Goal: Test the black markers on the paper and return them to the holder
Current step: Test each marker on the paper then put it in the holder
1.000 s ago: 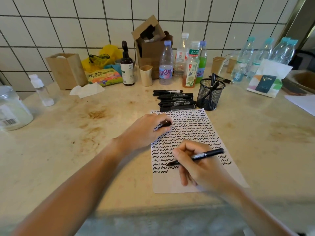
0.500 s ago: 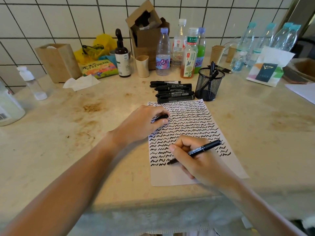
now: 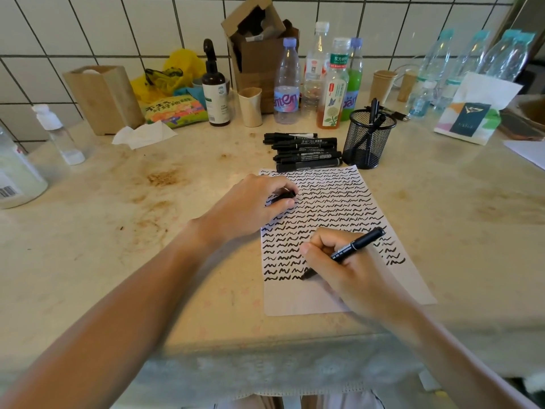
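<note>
Leftward along the paper (image 3: pixel 339 202) moves the right hand (image 3: pixel 348 270), gripping a marker (image 3: pixel 354 246); left hand (image 3: pixel 250 205) pinches its cap (image 3: pixel 284 196).

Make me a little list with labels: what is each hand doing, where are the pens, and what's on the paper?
right hand: grips a marker, tip on the paper
left hand: holds a black cap, rests on the paper
paper: rows of black squiggles, bottom strip bare
loose markers: lying in a pile left of the holder
holder: black mesh cup, markers standing in it
</note>
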